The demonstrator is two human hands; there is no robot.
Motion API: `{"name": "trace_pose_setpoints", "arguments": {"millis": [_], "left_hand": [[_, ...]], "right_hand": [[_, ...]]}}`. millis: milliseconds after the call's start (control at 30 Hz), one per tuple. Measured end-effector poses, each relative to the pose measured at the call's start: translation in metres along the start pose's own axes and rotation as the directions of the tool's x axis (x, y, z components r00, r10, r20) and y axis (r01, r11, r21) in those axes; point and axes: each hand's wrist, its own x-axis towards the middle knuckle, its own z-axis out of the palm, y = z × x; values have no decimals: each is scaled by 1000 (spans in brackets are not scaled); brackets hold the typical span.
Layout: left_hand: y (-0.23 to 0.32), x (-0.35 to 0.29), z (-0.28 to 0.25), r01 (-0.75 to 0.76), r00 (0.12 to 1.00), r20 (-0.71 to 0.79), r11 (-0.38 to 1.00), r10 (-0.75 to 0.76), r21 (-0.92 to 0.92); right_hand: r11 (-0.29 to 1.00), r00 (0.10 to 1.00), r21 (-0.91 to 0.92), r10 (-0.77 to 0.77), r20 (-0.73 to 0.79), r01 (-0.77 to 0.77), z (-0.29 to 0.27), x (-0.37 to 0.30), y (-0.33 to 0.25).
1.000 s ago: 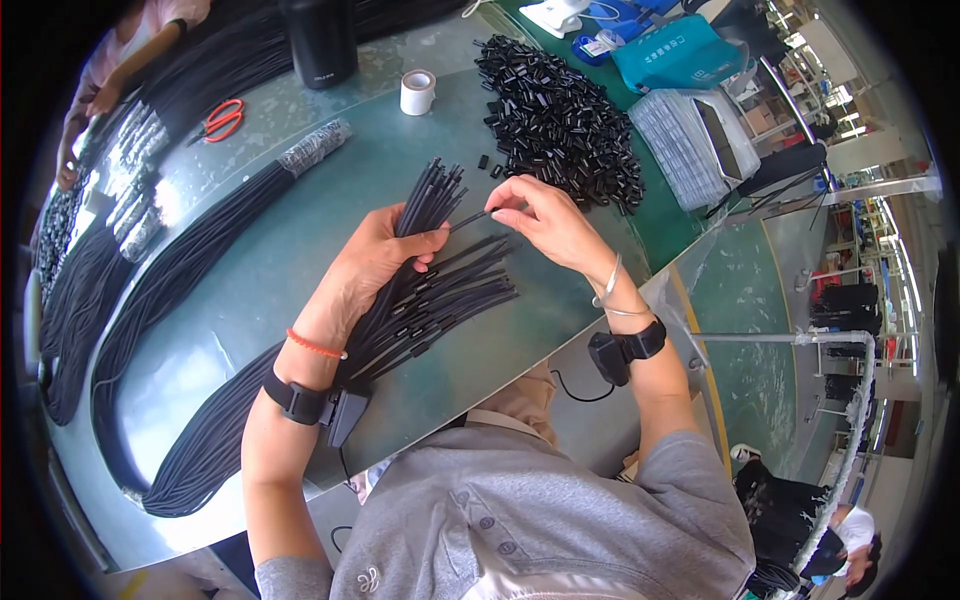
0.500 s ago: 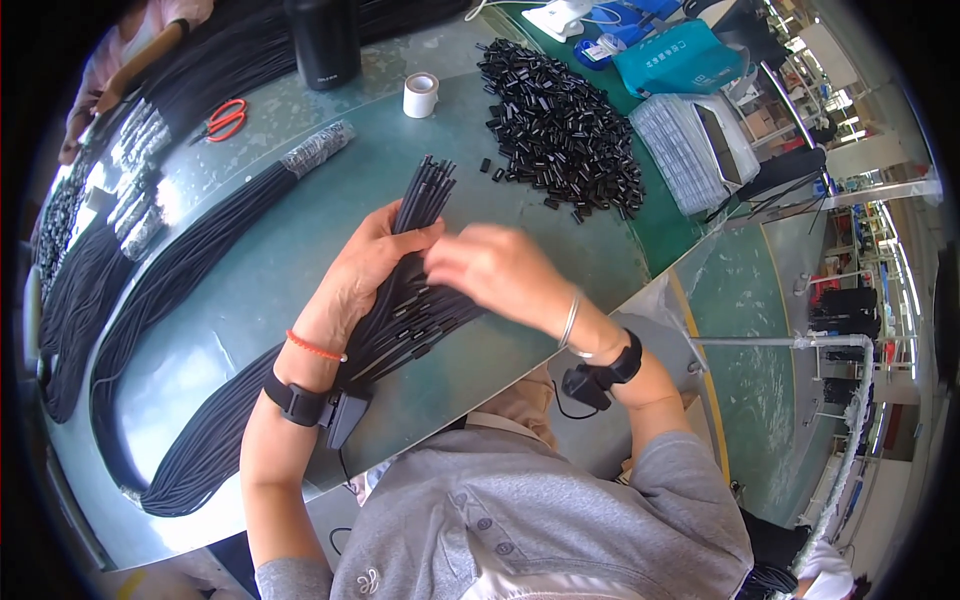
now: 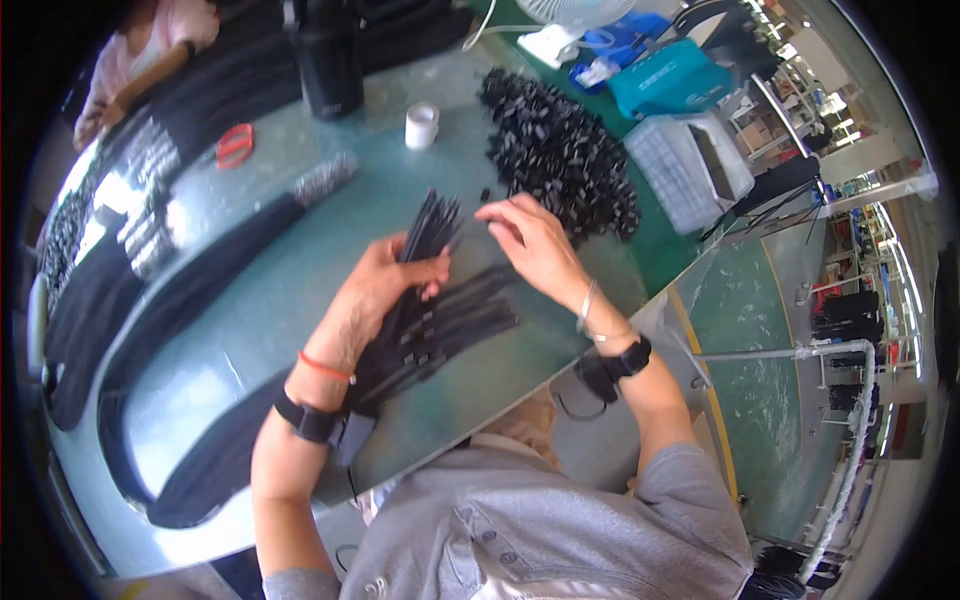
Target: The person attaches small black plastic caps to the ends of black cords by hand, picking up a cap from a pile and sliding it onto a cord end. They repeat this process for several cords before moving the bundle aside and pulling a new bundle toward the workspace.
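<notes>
My left hand [image 3: 385, 285] is closed around a bundle of thin black cords [image 3: 432, 225], whose cut ends stick up above the thumb. More cords fan out below that hand to the right, with small black sleeves [image 3: 425, 335] along them. My right hand [image 3: 540, 245] is apart from the bundle, at the near left edge of a heap of short black tube pieces [image 3: 560, 150]. Its thumb and fingertips are drawn together in a pinch; blur hides what, if anything, lies between them.
A white tape roll [image 3: 421, 126], a black bottle [image 3: 330, 70] and red-handled scissors [image 3: 235, 145] stand or lie farther back. Wrapped cord bundles [image 3: 220, 250] fill the left side. A clear plastic case [image 3: 680, 165] and teal bag [image 3: 670, 80] are at right. Another person [image 3: 150, 60] is far left.
My right hand has moved right, away from the cord ends toward the heap. The left hand keeps its hold on the bundle. The whole view has shifted slightly, blurring the table.
</notes>
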Motion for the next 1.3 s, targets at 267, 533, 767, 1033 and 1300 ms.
{"name": "trace_pose_setpoints", "arguments": {"millis": [267, 533, 767, 1033, 1300], "left_hand": [[-19, -3, 9, 36, 998, -57, 999, -34, 40], [-14, -6, 5, -10, 995, -99, 995, 20, 99], [-16, -1, 5, -8, 996, -93, 995, 17, 100], [-27, 2, -3, -58, 993, -100, 998, 61, 30], [-23, -4, 4, -40, 992, -112, 987, 58, 154]], "right_hand": [[414, 938, 842, 148, 312, -346, 15, -17, 3], [642, 957, 737, -18, 290, -211, 1, -3, 7], [764, 982, 640, -48, 182, -81, -7, -16, -6], [880, 897, -263, -432, -92, 396, 25, -32, -45], [863, 871, -125, -490, 32, 490, 56, -60, -93]]}}
